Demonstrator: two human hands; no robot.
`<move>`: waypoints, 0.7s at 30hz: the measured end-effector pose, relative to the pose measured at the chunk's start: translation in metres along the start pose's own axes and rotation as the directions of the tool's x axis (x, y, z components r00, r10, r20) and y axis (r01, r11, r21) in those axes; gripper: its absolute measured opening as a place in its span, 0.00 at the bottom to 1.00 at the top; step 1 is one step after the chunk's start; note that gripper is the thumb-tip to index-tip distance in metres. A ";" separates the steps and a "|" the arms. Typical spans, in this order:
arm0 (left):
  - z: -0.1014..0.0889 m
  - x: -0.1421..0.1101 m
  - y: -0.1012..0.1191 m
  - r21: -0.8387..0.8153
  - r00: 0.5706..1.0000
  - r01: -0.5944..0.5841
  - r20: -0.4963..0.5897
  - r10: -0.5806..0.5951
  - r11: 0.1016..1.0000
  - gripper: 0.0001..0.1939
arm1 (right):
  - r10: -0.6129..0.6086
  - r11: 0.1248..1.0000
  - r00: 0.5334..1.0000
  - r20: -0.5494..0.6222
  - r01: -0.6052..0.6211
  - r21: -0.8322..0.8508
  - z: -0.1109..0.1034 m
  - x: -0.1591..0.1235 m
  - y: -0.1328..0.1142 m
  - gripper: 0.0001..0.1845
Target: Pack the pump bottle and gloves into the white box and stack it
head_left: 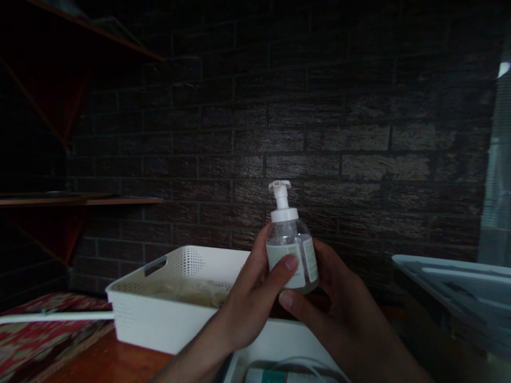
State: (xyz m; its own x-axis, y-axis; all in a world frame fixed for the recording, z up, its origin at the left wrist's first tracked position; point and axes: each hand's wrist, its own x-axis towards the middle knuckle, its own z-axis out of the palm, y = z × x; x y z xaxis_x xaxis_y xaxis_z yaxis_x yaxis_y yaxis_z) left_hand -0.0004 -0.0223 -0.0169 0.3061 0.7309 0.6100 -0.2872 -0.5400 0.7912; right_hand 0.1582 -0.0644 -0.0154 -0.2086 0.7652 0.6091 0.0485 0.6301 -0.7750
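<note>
A clear pump bottle (284,266) with a white pump top and pale labels is held up in front of me, tilted slightly. My left hand (255,290) wraps its left side, the thumb lying across the front label. From the right and below, my right hand (339,292) grips the bottle, its thumb near the base. Under my hands is a white tray (293,335) with a white and green item (275,376) and a thin pale cord or tube inside. Most of that tray is hidden by my forearms.
A white perforated basket (147,322) with clear plastic stuff inside stands left on a wooden surface (99,361). Beside it are a white rod (56,317) and a red patterned cloth (24,335). Shelves (123,201) jut out at left. A pale-rimmed container (459,287) stands right, before a dark brick wall.
</note>
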 end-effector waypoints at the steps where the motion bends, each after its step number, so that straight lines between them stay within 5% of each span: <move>1: 0.000 0.000 0.000 0.002 1.000 -0.001 -0.011 0.001 1.000 0.30 | -0.007 1.000 1.000 0.009 0.007 0.027 0.000 0.000 0.001 0.31; 7: -0.002 0.002 -0.002 0.000 0.999 -0.026 -0.043 0.026 1.000 0.31 | 0.029 0.968 0.998 0.054 -0.042 0.249 -0.001 -0.002 0.004 0.28; 14: -0.002 0.002 0.001 0.043 0.998 0.000 -0.063 0.002 0.999 0.28 | 0.043 0.958 0.995 0.085 -0.065 0.278 0.001 -0.001 -0.006 0.26; 21: 0.004 0.002 0.002 0.047 1.000 -0.007 -0.012 0.007 0.999 0.28 | -0.022 0.999 0.999 -0.042 0.024 0.041 0.000 0.000 0.009 0.29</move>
State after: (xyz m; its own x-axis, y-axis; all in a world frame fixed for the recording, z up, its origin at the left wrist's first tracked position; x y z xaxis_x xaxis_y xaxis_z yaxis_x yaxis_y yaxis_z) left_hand 0.0031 -0.0235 -0.0134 0.2932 0.7318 0.6153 -0.2467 -0.5638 0.7882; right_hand 0.1589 -0.0587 -0.0219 -0.1680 0.7559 0.6328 0.0033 0.6423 -0.7664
